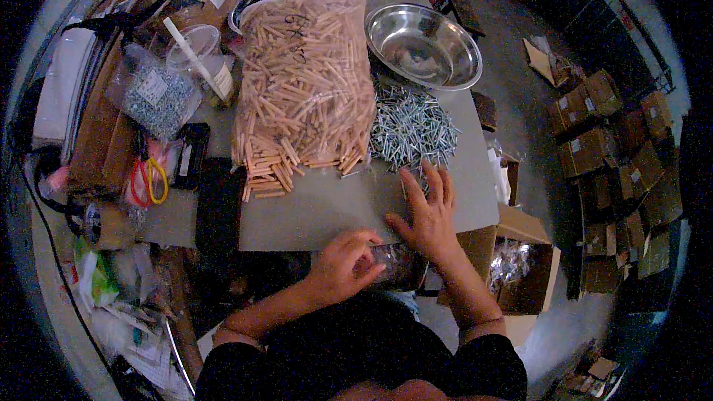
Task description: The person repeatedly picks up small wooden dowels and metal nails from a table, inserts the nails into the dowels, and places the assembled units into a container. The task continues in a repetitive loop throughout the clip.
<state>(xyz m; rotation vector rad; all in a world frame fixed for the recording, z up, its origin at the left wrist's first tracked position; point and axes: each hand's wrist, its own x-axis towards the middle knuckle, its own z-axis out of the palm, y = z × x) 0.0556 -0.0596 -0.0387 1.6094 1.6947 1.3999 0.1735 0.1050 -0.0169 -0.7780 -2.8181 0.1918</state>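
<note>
My right hand [429, 219] is stretched forward over the table, its fingers spread at the near edge of a loose pile of silvery screws [414, 130]. My left hand [343, 266] is by the table's front edge with its fingers curled inward; whatever lies in its palm, if anything, is hidden. A large clear plastic bag [304, 74] full of wooden dowels stands left of the screws. Several loose wooden dowels [271, 171] have spilled from its near end onto the grey tabletop [319, 215].
A steel bowl [386, 44] sits behind the screws. To the left are a bag of small metal parts [152, 93], scissors [150, 180] with red and yellow handles, and a clear tub [191, 46]. An open carton [553, 275] stands low at right; stacked cartons [587, 152] lie beyond.
</note>
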